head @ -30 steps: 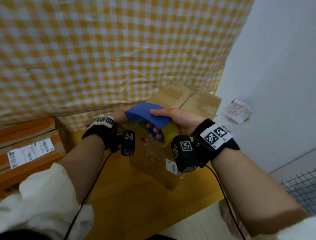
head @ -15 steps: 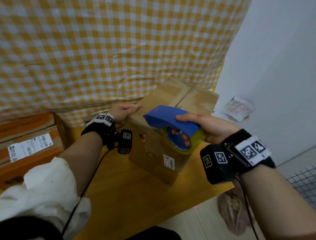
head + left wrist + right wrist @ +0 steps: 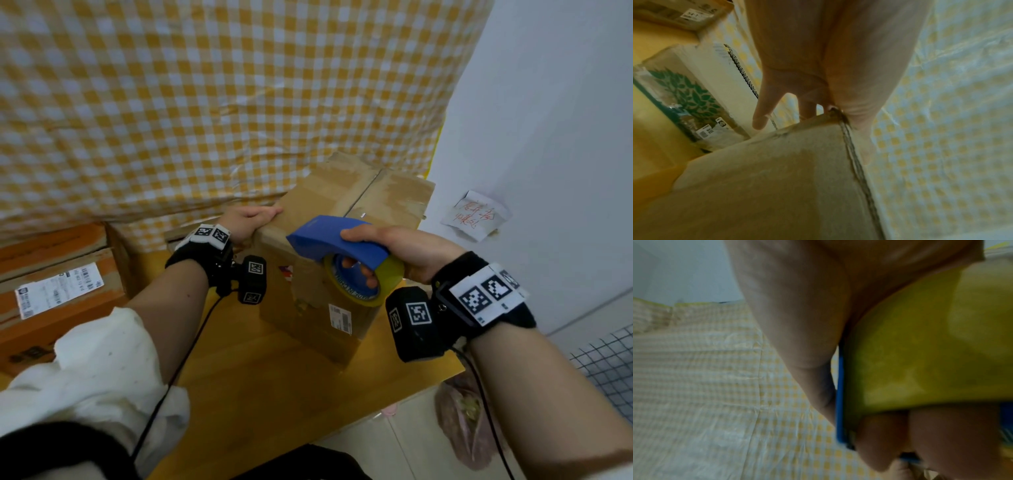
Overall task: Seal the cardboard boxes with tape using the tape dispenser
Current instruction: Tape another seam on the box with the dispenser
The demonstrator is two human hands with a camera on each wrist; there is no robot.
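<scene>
A brown cardboard box stands on the wooden table, its top flaps closed along a centre seam. My right hand grips a blue tape dispenser with a yellowish tape roll; the thumb lies on top and the fingers pass through the roll's core. The dispenser hangs over the box's near top edge. My left hand rests with straight fingers on the box's left top corner. In the left wrist view the fingers reach past the box edge. The right wrist view shows the tape roll close up.
A yellow checked cloth hangs behind the box. Orange cartons with a white label sit at the left. A white wall with a paper note is at the right. A plastic bag lies on the floor below the table's edge.
My right hand has drawn the dispenser from the box's left side rightward and towards me. My left hand has come out from behind it and now rests on the box's left corner.
</scene>
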